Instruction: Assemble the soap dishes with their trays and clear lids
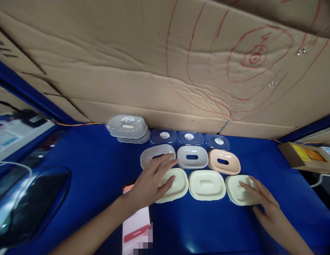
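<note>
Soap-dish parts lie in rows on a blue table (101, 170). The near row holds three cream trays: left (178, 186), middle (206, 185), right (238, 193). Behind them sit slotted inserts: white (151, 153), grey (192, 157), peach (224, 161). Three clear lids (189, 137) line the back. My left hand (151, 180) lies flat with fingers spread over the left cream tray and the white insert. My right hand (263, 202) rests open, fingertips on the right cream tray.
A stack of grey dishes (127, 128) stands at the back left. A phone (135, 226) lies under my left forearm. A cardboard wall (180, 71) rises behind the table. A small cardboard box (303, 157) sits at right; a dark glossy object (23, 205) at left.
</note>
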Action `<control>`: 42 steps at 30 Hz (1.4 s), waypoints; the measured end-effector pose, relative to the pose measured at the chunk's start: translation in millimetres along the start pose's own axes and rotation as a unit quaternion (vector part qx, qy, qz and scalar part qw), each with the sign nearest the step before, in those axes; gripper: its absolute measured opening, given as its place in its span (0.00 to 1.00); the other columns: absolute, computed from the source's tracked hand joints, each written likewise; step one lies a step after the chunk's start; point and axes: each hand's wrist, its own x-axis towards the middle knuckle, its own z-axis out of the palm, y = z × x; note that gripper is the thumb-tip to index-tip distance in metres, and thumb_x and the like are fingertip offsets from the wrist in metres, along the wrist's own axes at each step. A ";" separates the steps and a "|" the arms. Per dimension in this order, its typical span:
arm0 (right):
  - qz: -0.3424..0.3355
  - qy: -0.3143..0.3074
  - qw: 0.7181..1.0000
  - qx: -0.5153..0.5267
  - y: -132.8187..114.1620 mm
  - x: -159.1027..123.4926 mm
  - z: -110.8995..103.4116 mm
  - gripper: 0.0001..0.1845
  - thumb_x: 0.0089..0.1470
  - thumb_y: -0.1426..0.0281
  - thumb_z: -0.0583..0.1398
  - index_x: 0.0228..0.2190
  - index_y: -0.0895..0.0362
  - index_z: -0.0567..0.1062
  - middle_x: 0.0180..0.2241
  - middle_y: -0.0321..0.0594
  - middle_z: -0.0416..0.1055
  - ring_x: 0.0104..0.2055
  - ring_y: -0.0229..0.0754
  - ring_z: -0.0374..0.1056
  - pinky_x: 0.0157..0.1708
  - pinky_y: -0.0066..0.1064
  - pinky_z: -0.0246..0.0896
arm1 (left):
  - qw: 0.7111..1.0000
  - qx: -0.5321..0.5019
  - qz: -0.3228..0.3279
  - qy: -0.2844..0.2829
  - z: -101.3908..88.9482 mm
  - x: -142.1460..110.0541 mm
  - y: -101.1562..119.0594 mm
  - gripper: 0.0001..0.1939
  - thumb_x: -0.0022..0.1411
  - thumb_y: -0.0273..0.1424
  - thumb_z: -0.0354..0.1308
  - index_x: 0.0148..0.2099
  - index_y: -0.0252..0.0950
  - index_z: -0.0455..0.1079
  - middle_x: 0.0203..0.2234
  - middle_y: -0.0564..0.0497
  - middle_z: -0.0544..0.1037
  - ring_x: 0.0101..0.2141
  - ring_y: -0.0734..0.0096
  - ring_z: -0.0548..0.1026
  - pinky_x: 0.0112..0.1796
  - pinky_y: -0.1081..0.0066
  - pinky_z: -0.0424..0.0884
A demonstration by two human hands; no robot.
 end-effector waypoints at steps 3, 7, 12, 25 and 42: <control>-0.008 0.013 1.000 -0.010 -6.9 0.9 3.4 0.35 0.64 0.71 0.54 0.70 0.39 0.65 0.77 0.38 0.52 0.78 0.63 0.51 0.71 0.68 0.54 | 1.000 0.030 0.005 0.006 1.6 1.2 -2.3 0.23 0.75 0.30 0.58 0.69 0.39 0.63 0.61 0.38 0.76 0.61 0.53 0.75 0.59 0.55 0.73; 0.000 0.069 0.997 -0.029 -37.7 9.0 -1.0 0.31 0.67 0.65 0.56 0.69 0.40 0.66 0.76 0.44 0.54 0.76 0.71 0.53 0.67 0.77 0.54 | 0.997 0.055 -0.017 0.044 1.7 3.7 -8.4 0.16 0.74 0.27 0.56 0.61 0.39 0.69 0.57 0.41 0.79 0.56 0.55 0.78 0.56 0.56 0.73; -0.088 0.069 0.992 0.064 -116.9 41.7 -14.2 0.23 0.70 0.67 0.58 0.64 0.43 0.70 0.64 0.44 0.72 0.64 0.56 0.71 0.61 0.53 0.72 | 0.991 0.088 -0.077 0.060 -1.3 7.0 -17.4 0.12 0.72 0.27 0.57 0.56 0.40 0.71 0.56 0.41 0.80 0.54 0.53 0.78 0.54 0.53 0.70; -0.391 -0.077 0.916 0.038 -234.5 102.7 21.0 0.10 0.66 0.77 0.59 0.46 0.56 0.77 0.40 0.41 0.79 0.42 0.46 0.74 0.47 0.40 0.68 | 0.979 0.154 -0.132 -0.019 4.8 3.2 -30.2 0.24 0.73 0.39 0.61 0.66 0.37 0.67 0.64 0.34 0.74 0.60 0.43 0.75 0.60 0.43 0.65; -0.335 -0.085 0.934 0.085 -217.0 107.7 25.8 0.16 0.71 0.73 0.57 0.57 0.55 0.75 0.59 0.47 0.78 0.59 0.49 0.74 0.63 0.48 0.65 | 0.973 0.162 -0.161 -0.040 -0.4 3.8 -32.4 0.32 0.65 0.45 0.70 0.65 0.38 0.67 0.63 0.32 0.73 0.62 0.36 0.72 0.60 0.36 0.62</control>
